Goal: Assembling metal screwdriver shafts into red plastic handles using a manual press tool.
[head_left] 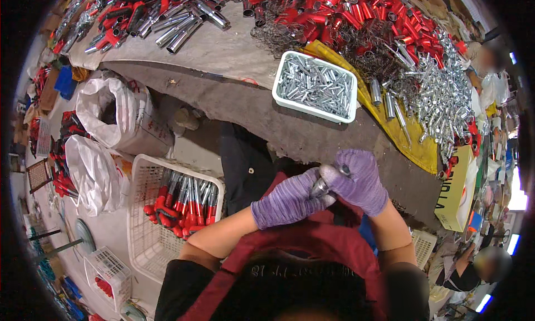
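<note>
Both my hands wear purple knit gloves with greyed fingertips, and they meet in front of my dark red apron. My left hand (290,201) is closed around a short, shiny silver metal part (320,187), mostly hidden by the fingers. My right hand (361,181) presses against the left one, its fingers curled. A rounded silver metal end (345,169) shows in the right hand's grip; whether it belongs to the same part, I cannot tell. Beyond the hands, a white tray (314,114) full of small silver metal pins stands on the grey cloth-covered table.
Red sleeves (401,28), tangled wire springs (281,36) and silver fittings (440,92) heap along the table's far side, partly on yellow cloth (415,151). At left stand a white basket (134,232) of red-handled tools and white sacks (120,137). Another person (465,268) sits far right.
</note>
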Available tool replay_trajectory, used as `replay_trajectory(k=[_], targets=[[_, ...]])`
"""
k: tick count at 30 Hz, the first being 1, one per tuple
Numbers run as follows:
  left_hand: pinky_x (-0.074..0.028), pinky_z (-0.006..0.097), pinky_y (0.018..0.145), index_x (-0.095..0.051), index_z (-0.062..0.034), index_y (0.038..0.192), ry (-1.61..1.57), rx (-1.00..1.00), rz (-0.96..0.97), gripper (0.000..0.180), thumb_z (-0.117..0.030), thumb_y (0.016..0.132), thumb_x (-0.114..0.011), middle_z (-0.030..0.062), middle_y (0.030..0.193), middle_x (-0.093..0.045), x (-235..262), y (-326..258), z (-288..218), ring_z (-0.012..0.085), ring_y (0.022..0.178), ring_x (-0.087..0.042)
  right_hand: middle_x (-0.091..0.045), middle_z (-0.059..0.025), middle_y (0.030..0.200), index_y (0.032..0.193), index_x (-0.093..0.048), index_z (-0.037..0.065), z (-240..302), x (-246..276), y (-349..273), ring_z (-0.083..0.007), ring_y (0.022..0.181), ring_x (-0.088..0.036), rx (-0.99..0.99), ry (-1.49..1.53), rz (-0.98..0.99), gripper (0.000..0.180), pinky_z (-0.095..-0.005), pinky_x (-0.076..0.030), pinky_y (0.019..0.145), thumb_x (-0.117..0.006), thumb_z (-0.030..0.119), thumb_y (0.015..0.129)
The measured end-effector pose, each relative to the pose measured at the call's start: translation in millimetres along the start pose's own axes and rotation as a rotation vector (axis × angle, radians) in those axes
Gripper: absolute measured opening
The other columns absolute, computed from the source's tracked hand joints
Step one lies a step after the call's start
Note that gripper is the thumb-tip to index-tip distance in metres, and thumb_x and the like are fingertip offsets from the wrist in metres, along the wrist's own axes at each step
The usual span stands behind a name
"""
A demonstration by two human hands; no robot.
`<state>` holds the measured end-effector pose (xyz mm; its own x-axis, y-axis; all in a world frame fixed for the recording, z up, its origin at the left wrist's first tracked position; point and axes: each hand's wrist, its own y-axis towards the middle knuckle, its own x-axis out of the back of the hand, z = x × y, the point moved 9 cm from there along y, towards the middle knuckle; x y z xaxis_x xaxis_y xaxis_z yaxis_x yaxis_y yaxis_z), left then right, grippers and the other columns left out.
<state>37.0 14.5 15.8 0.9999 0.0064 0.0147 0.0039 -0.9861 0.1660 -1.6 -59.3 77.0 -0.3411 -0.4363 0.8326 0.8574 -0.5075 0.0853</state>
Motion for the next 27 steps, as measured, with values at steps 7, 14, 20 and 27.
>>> replay_trajectory(k=[7, 14, 20, 27], targets=[[-0.039, 0.026, 0.074, -0.050, -0.0087, 0.106, -0.500, 0.279, 0.376, 0.024, -0.019, 0.086, -0.061, -0.0022, 0.087, -0.046, -19.4, -18.2, -12.4, 0.0062, 0.083, -0.043, -0.051, -0.0100, 0.056, 0.073, -0.058, 0.002, 2.2, 53.3, -24.0, -0.0250, 0.049, -0.050, 0.077, 0.190, -0.400, 0.024, -0.0349, -0.038, 0.047, -0.069, 0.024, 0.072], [-0.028, 0.022, 0.029, -0.049, -0.0127, 0.105, -0.628, 0.431, 0.140, 0.053, -0.062, 0.085, -0.039, -0.0001, 0.051, -0.042, 13.9, -8.8, 12.1, 0.0076, 0.034, -0.035, -0.061, -0.0147, 0.069, 0.094, -0.061, 0.004, -35.9, 32.0, 48.4, -0.0248, 0.067, -0.060, -0.198, 0.317, -0.241, 0.025, -0.0322, -0.045, 0.062, -0.053, 0.027, 0.086], [-0.034, 0.019, 0.034, -0.045, -0.0165, 0.110, -0.976, 0.461, -0.274, 0.042, -0.049, 0.085, -0.053, 0.0021, 0.069, -0.049, 40.0, -8.2, 31.1, 0.0104, 0.046, -0.047, -0.058, -0.0141, 0.109, 0.120, -0.050, 0.009, -53.9, -0.9, 140.9, -0.0303, 0.100, -0.056, 0.010, -0.600, -0.254, 0.046, -0.0395, -0.042, 0.088, -0.049, 0.041, 0.087], [-0.037, 0.016, 0.042, -0.044, -0.0111, 0.114, -0.641, 0.448, -0.380, 0.038, -0.037, 0.088, -0.055, -0.0002, 0.075, -0.052, 81.3, -22.8, 46.8, 0.0062, 0.055, -0.048, -0.058, -0.0088, 0.088, 0.122, -0.041, 0.004, -79.7, 58.6, 118.5, -0.0194, 0.072, -0.059, -0.235, 0.236, -0.458, 0.048, -0.0333, -0.049, 0.067, -0.060, 0.019, 0.081]])
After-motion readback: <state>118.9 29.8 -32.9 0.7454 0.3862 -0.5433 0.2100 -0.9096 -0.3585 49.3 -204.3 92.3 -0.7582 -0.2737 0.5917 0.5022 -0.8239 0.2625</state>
